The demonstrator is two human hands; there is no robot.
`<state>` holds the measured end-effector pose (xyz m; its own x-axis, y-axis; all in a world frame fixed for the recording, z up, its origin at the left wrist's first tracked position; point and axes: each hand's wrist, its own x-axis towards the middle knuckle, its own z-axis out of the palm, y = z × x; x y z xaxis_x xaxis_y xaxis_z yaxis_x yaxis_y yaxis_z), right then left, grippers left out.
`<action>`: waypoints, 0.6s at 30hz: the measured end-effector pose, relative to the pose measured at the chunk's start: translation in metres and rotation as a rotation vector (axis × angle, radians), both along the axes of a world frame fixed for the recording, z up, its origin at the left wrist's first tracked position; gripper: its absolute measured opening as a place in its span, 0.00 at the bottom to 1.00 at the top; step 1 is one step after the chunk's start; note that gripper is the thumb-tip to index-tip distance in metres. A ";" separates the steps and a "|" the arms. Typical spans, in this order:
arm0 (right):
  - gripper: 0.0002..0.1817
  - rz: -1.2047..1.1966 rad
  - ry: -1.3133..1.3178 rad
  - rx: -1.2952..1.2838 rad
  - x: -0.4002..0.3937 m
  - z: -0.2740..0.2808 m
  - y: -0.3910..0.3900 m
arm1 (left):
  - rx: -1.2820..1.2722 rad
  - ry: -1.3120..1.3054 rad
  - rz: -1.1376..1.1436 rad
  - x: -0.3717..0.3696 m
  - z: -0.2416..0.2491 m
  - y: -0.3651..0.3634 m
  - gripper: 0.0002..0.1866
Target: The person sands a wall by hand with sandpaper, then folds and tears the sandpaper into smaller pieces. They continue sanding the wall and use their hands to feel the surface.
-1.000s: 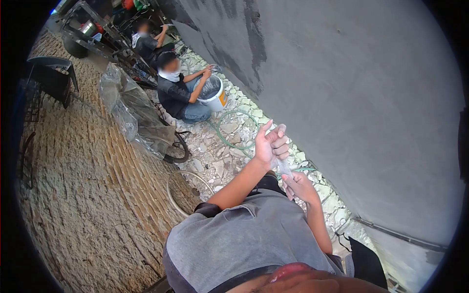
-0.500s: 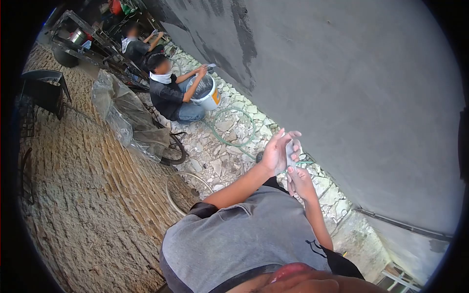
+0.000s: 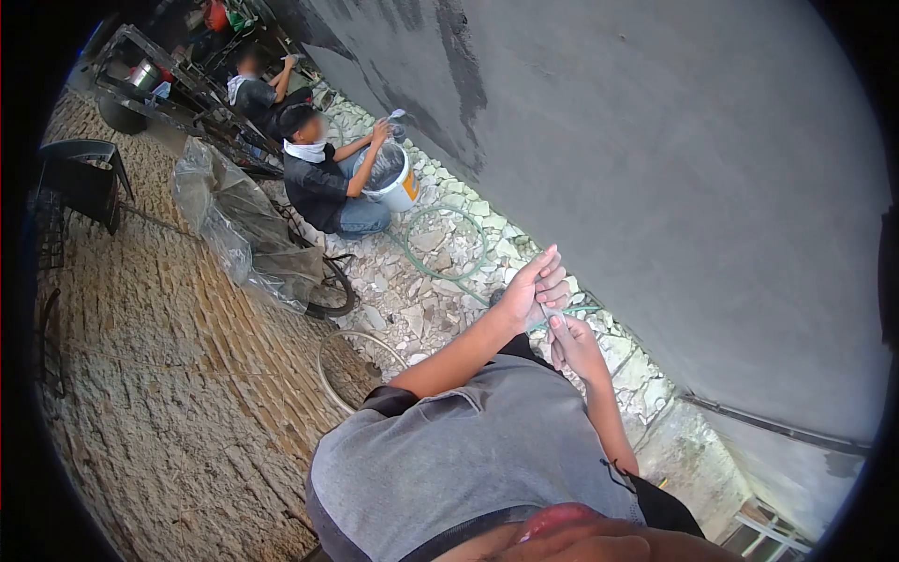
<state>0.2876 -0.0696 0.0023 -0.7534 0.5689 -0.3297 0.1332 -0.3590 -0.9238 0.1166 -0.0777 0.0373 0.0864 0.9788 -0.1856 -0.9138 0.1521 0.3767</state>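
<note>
My left hand (image 3: 534, 292) is raised above the rubble, its fingers curled inward over the palm. Just below and to the right, my right hand (image 3: 577, 347) pinches a thin, flat grey piece (image 3: 544, 313) between thumb and fingers. This piece reaches into the left palm, where the curled fingers partly hide it. It is seen nearly edge-on, and its exact kind does not show. Both hands look dusted with grey.
A smooth grey wall (image 3: 693, 206) rises at the right. Broken stone rubble (image 3: 421, 314) and a green hose (image 3: 448, 274) lie along its foot. Two people crouch farther off, the nearer beside a white bucket (image 3: 403, 189). Clear plastic sheeting (image 3: 220, 211) drapes over something wheeled.
My left fingers have curled in from a more spread pose. The flat grey piece has turned from showing its face to nearly edge-on and sits lower. The farther person's hands have risen.
</note>
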 end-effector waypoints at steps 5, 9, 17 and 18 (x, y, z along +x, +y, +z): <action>0.23 0.000 0.023 0.001 -0.001 0.002 -0.001 | 0.008 0.004 -0.010 0.000 0.002 -0.001 0.22; 0.23 -0.002 0.020 -0.006 0.000 -0.001 -0.001 | 0.005 -0.004 -0.012 0.000 -0.001 -0.001 0.22; 0.23 -0.006 -0.010 0.001 0.002 -0.006 -0.002 | -0.022 0.008 -0.030 0.001 -0.004 -0.001 0.23; 0.23 0.000 -0.010 0.002 0.002 -0.007 -0.002 | -0.022 0.008 -0.031 0.001 -0.005 -0.001 0.23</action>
